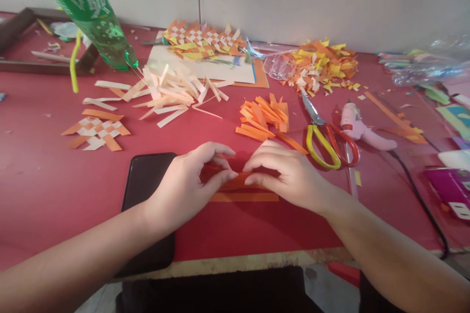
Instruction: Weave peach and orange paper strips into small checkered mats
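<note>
Near the table's front edge, both hands work at an orange paper strip (pixel 240 181). My left hand (pixel 185 188) pinches its upper edge between thumb and fingers. Close beside it, my right hand (pixel 290 168) grips the same strip, thumb toward me. A flat orange edge (pixel 244 197) shows just below; whether it belongs to the same paper I cannot tell. Beyond my fingers lies a pile of orange strips (pixel 262 115), with a heap of cream strips (pixel 176 85) behind to the left. A woven orange-and-white paper fish (pixel 97 129) rests at the left.
A black phone (pixel 149 181) lies partly under my left arm. Scissors (pixel 326 142) and a pink glue gun (pixel 363 127) with a cord are at the right. Farther back are a green bottle (pixel 99 34), more woven fish (pixel 205 39) and paper scraps (pixel 323 63).
</note>
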A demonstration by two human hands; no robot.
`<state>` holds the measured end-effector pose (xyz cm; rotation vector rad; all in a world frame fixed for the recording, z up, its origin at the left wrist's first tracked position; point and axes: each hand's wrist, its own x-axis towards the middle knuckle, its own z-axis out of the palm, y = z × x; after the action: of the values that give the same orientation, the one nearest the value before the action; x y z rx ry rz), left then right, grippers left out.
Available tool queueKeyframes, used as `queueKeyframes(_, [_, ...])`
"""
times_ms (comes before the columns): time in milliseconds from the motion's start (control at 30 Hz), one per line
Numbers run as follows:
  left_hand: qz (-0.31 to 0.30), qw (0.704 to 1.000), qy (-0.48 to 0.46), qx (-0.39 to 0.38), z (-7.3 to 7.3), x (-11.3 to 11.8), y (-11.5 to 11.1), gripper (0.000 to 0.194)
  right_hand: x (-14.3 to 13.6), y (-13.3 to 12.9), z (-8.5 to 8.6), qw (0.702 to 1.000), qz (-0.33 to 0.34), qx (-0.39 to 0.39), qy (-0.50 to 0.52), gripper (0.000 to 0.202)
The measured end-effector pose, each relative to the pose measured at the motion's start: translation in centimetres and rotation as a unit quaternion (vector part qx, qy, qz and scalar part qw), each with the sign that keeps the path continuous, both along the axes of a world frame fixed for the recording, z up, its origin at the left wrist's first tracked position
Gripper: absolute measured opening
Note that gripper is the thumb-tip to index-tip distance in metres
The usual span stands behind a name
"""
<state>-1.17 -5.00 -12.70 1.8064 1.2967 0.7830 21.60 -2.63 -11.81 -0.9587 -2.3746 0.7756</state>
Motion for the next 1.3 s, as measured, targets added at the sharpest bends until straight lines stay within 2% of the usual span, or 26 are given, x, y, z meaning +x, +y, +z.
queueKeyframes(100, [0.017,1.0,-0.015,0.002,0.0,0.0,0.0,0.022,0.0,0.1,0.0,1.0,0.001,0.026,0.011,0.01])
queueKeyframes(200, [0.061,0.996,-0.067,-0.012,0.1,0.1,0.2,0.029,0.1,0.0,-0.1,0.998,-0.001,0.041,0.042,0.008])
queueKeyframes(267, [0.082,0.989,-0.117,-0.032,0.2,0.1,0.4,0.031,0.2,-0.2,-0.1,0.997,-0.002,0.015,0.07,0.003])
queueKeyframes(333, [0.09,0.979,-0.168,-0.076,0.4,0.1,0.5,0.031,0.3,-0.5,0.0,0.994,0.006,-0.034,0.107,0.021])
queueKeyframes(467, [0.078,0.959,-0.216,-0.168,0.7,0.1,0.6,0.031,0.7,-0.9,0.5,0.981,0.085,-0.112,0.136,0.029])
queueKeyframes(600, [0.048,0.952,-0.206,-0.221,0.8,0.1,0.5,0.031,0.7,-0.7,1.0,0.981,0.118,-0.105,0.109,0.037])
queueKeyframes(667, [0.034,0.95,-0.202,-0.236,0.8,0.1,0.4,0.031,0.7,-0.5,0.8,0.981,0.117,-0.105,0.118,0.031])
queueKeyframes(767, [0.026,0.946,-0.212,-0.244,0.9,0.0,0.4,0.029,0.6,-0.3,0.5,0.97,0.127,-0.134,0.157,0.011])
queueKeyframes(833, [0.024,0.941,-0.231,-0.245,0.8,0.1,0.4,0.03,0.5,-0.2,0.3,0.963,0.125,-0.159,0.18,0.009])
queueKeyframes(933, [0.024,0.932,-0.26,-0.253,0.7,0.1,0.5,0.03,0.3,-0.2,0.4,0.964,0.096,-0.174,0.175,0.02])
queueKeyframes(1033, [0.023,0.926,-0.264,-0.27,0.7,0.3,0.6,0.025,0.0,-0.3,0.4,0.975,0.036,-0.173,0.136,0.028])
queueKeyframes(1167, [-0.006,0.919,-0.271,-0.287,1.0,0.4,0.4,0.023,-0.3,-0.6,0.2,0.969,-0.062,-0.213,0.108,0.029])
queueKeyframes(1300, [-0.004,0.903,-0.308,-0.3,1.3,0.3,0.2,0.024,-0.3,-0.8,-0.1,0.961,-0.106,-0.223,0.125,0.027])
